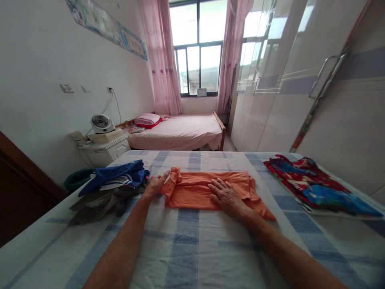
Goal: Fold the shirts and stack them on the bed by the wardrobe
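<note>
Orange cotton shirt (207,192) lies half-folded on the blue-checked bedsheet (192,249). Left hand (155,185) pinches its bunched end, right hand (226,196) presses flat, open-palmed. I'd keep that palm anchored, fold edges square.

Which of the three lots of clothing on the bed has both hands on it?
The folded orange garment in the middle: the left hand grips its left end and the right hand lies flat on it. The blue-and-grey pile and red patterned cloth lie untouched.
</note>
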### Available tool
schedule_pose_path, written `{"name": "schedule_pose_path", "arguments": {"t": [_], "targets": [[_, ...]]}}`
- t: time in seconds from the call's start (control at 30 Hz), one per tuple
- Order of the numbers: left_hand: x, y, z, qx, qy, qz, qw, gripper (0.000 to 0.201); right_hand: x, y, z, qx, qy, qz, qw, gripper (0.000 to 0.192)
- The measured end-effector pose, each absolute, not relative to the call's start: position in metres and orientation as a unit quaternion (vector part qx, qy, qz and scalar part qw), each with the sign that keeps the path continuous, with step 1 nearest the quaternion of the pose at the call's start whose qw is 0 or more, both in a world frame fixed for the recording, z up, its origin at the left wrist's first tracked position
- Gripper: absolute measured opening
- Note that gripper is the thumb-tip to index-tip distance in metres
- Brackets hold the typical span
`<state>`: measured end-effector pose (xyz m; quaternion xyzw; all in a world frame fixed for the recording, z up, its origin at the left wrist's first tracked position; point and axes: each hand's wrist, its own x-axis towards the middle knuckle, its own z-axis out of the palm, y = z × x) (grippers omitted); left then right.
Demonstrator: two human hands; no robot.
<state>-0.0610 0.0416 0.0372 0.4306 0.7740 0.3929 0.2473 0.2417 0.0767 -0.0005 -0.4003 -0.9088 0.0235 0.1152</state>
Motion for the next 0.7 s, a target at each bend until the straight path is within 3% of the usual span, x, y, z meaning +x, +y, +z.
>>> {"name": "schedule_pose_path", "arguments": {"t": [0.13,0.37,0.57,0.7], "targets": [[-0.058,0.037,0.039,0.493,0.825,0.262,0.090,0.057,0.240,0.077,-0.004,-0.401,-0.908,0.019,0.120,0.049],[-0.005,0.059,0.047,0.561,0.818,0.128,0.000,0.066,0.241,0.078,-0.004,-0.402,-0.909,0.022,0.110,0.049],[0.018,0.081,0.037,0.553,0.819,0.135,-0.074,0.047,0.241,0.079,-0.004,-0.404,-0.908,0.023,0.110,0.049],[0.019,0.084,0.034,0.552,0.811,0.195,-0.014,0.043,0.242,0.081,-0.006,-0.402,-0.908,0.021,0.113,0.049]]}}
